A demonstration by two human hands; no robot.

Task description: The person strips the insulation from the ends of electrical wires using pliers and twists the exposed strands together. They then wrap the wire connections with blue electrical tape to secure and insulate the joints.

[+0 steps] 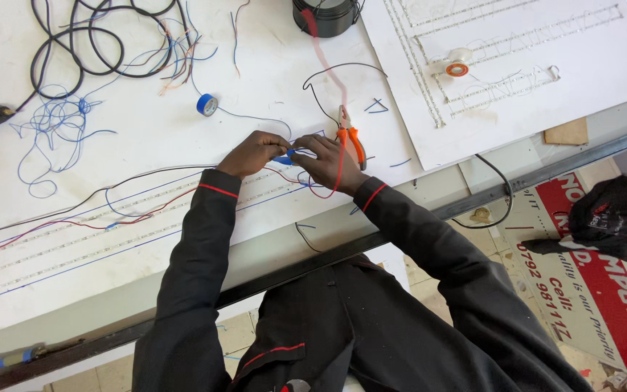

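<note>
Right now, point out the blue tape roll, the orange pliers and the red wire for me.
Tape roll [207,104], head view, on the roll's blue outer band.
Pliers [357,145], head view, on an orange handle beside the right hand.
Red wire [326,62], head view, on the stretch running up toward the black spool.

Both my arms extend forward, elbows bent, forearms converging. My left hand [254,153] and right hand [330,162] meet fingertip to fingertip, palms down, fingers curled in a pinch. Both wrists are slightly flexed, sleeves covering them.
</note>
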